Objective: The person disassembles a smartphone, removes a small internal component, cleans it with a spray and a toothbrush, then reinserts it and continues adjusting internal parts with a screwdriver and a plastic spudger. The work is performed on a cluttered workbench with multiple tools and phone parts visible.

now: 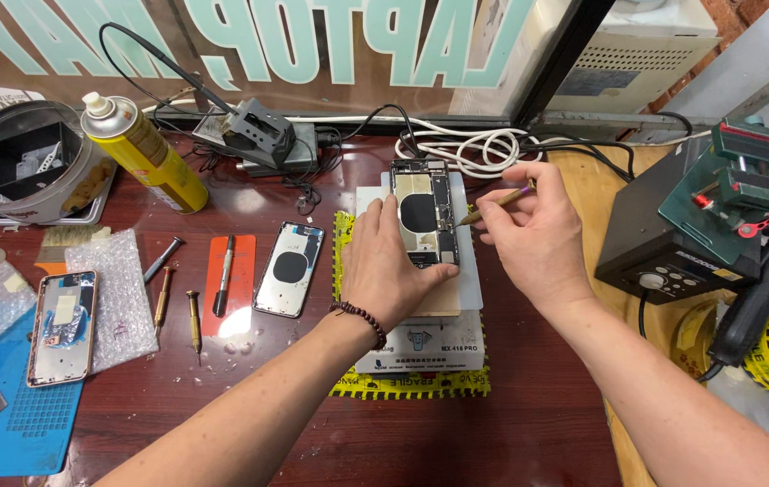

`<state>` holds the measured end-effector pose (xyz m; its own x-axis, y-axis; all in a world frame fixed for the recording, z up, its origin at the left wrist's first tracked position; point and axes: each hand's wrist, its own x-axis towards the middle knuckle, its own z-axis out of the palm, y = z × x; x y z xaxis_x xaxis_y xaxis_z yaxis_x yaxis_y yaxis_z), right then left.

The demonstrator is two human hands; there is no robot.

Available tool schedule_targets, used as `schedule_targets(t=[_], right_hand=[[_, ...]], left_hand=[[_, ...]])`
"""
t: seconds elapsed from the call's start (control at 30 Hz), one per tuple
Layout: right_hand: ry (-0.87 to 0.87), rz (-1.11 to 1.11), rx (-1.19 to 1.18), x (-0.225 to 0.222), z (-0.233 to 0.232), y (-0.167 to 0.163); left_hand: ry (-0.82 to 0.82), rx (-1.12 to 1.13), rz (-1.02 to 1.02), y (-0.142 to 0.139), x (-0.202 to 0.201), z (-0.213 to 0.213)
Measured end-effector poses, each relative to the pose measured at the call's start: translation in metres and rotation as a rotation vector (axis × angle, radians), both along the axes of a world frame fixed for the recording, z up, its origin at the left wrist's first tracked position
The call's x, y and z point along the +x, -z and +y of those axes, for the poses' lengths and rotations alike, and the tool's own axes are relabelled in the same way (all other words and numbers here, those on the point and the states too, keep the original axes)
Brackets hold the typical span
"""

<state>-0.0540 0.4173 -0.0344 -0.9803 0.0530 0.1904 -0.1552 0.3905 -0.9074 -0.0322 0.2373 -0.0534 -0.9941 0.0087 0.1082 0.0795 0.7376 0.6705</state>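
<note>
Head cam: left hand point(391, 263) lies flat, fingers spread, pinning the opened phone point(426, 209) on the white pad point(472, 271). Right hand point(533, 230) pinches a thin tool point(495, 205), tip at the phone's edge. Phone's lower end is hidden under the palm.

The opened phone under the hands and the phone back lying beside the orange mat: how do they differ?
The opened phone is full of boards and parts; the phone back is a bare shell. The opened phone lies raised on a white pad, pinned by the left hand; the phone back lies untouched on the table. Both show a dark round patch.
</note>
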Motion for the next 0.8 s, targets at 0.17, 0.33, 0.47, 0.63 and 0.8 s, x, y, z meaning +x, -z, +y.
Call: schedule_targets(t=[0.17, 0.33, 0.47, 0.63, 0.8], right_hand=[[-0.032, 0.027, -0.008, 0.004, 0.001, 0.001], [-0.020, 0.051, 0.083, 0.007, 0.002, -0.003], [-0.046, 0.023, 0.125, 0.015, 0.003, -0.007], [-0.086, 0.050, 0.211, 0.022, -0.001, -0.006], [-0.093, 0.092, 0.245, 0.024, -0.008, -0.004]], left_hand=[[-0.019, 0.023, 0.021, 0.006, -0.003, -0.003], [0.003, -0.004, -0.040, 0.008, -0.002, -0.005], [0.009, -0.001, -0.053, 0.007, 0.002, -0.008], [0.001, 0.002, -0.039, 0.007, 0.002, -0.006], [0.012, -0.003, -0.058, 0.008, 0.003, -0.006]])
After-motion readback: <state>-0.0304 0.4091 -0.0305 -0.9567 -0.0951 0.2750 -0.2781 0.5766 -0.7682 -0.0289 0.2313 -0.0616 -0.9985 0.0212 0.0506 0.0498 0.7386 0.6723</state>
